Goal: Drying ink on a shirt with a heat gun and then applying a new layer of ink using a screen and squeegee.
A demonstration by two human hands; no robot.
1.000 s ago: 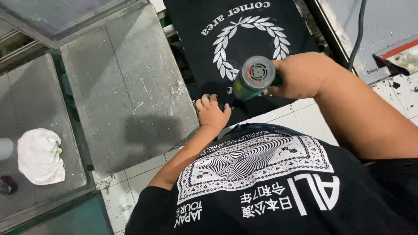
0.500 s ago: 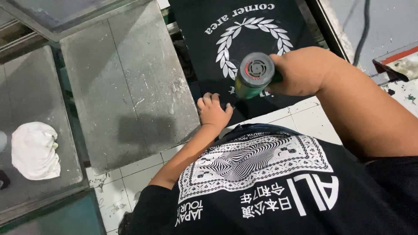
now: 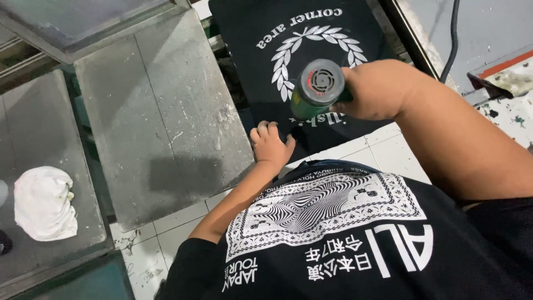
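Person is holding a heat gun over a black printed shirt on a press platen.

Grey metal platens are sitting to the left: one (image 3: 161, 111) right beside the shirt, another (image 3: 39, 144) farther left with a crumpled white rag (image 3: 43, 203) lying on it. White tiled floor (image 3: 377, 147) is showing below the shirt; a black cable (image 3: 452, 39) is hanging at top right. The person's own black printed tee (image 3: 344, 233) is filling the bottom of the view. Right hand (image 3: 377, 91) is wrapping tight around the green heat gun (image 3: 316, 89), arm bent in from the right, the tool hovering above the black shirt (image 3: 300, 61) and covering part of its white wreath print. Left hand (image 3: 270, 145) is pressing flat, fingers spread, on the shirt's near edge, holding nothing.
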